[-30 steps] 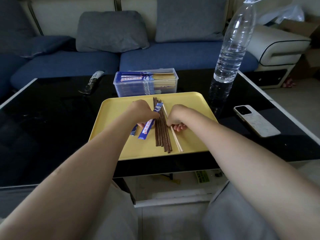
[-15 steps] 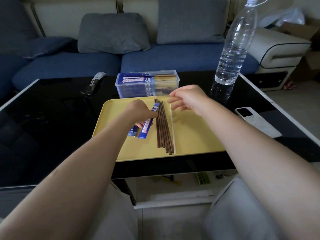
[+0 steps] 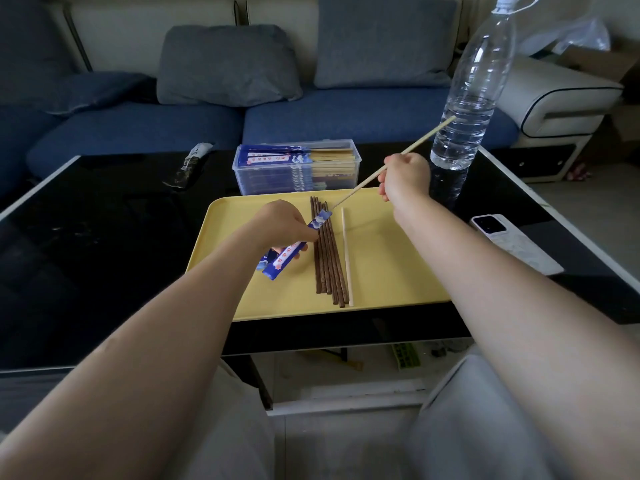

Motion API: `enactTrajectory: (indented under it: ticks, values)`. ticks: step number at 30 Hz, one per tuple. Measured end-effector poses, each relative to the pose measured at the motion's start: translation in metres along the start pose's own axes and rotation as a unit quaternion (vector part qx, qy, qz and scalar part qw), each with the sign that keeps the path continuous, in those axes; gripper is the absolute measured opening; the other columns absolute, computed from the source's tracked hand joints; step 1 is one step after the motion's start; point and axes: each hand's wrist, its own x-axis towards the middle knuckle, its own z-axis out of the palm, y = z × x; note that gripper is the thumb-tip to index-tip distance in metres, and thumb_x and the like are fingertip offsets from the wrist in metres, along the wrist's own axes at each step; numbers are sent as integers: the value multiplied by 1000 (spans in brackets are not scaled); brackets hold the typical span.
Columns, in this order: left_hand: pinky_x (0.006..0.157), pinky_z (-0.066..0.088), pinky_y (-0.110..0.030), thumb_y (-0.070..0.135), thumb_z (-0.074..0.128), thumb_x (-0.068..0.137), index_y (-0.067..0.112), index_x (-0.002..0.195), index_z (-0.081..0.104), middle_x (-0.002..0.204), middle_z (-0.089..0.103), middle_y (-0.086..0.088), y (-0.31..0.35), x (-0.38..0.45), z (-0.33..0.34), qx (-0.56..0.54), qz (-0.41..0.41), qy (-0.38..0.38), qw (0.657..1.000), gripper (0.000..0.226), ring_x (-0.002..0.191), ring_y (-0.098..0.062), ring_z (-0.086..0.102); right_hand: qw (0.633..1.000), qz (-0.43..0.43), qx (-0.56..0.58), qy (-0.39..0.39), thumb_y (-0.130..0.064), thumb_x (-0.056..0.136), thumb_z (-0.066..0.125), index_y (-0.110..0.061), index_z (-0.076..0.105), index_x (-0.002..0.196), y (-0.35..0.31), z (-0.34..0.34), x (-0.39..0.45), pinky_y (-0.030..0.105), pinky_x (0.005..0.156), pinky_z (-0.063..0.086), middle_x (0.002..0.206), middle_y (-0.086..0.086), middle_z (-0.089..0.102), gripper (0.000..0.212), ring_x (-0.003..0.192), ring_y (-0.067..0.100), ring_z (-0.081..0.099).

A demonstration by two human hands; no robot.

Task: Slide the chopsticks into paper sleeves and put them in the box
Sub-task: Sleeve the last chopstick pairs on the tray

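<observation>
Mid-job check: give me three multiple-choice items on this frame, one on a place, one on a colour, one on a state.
1. Where is the box?
A. behind the tray
B. on the sofa
C. on the phone

2. What colour is the tray?
A. red
B. yellow
C. green

3. What does the right hand hold?
A. nothing
B. the bottle
C. a pale chopstick

Key: 1 A, it stands past the tray's far rim; 2 B, its bare surface shows yellow; 3 C, fingers curl round the stick.
</observation>
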Motion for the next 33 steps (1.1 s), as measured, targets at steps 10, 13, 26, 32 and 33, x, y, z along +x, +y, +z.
enactTrajectory:
  ticks: [10,13,26,32,33]
  values:
    - [79,58,-29,39,74,83,26,92,70,93,72,3,9,-8,0,-40,66,21,997,17,85,-15,70,994,46,-54,-88,-19,100,54,-10,67,103,4,1,-9,21,51,46,80,3,66,16,57,11,58]
    - [77,57,-30,39,74,84,24,89,70,91,72,1,14,-12,1,-122,84,40,988,17,83,-14,69,978,103,-36,-177,-22,89,71,-12,71,104,7,6,-15,23,54,48,84,1,62,18,67,12,56]
    - [54,53,-17,29,63,97,10,104,70,80,77,4,14,-23,-6,-243,35,-110,963,21,68,-7,72,981,135,-4,-138,-26,98,64,-10,72,100,12,6,-11,23,60,53,77,1,63,18,66,11,58]
    - [57,55,-18,27,64,96,9,107,68,93,77,-2,10,-27,-6,-261,21,-137,955,22,80,-13,75,962,159,-22,-222,-29,97,65,-14,75,100,12,5,-11,20,54,47,77,-3,56,18,63,7,49]
    - [58,55,-19,26,64,96,9,109,67,93,77,-3,10,-27,-6,-269,17,-133,954,22,81,-14,75,962,158,-31,-221,-31,98,63,-13,75,101,13,5,-12,20,55,48,78,-2,57,21,64,8,50]
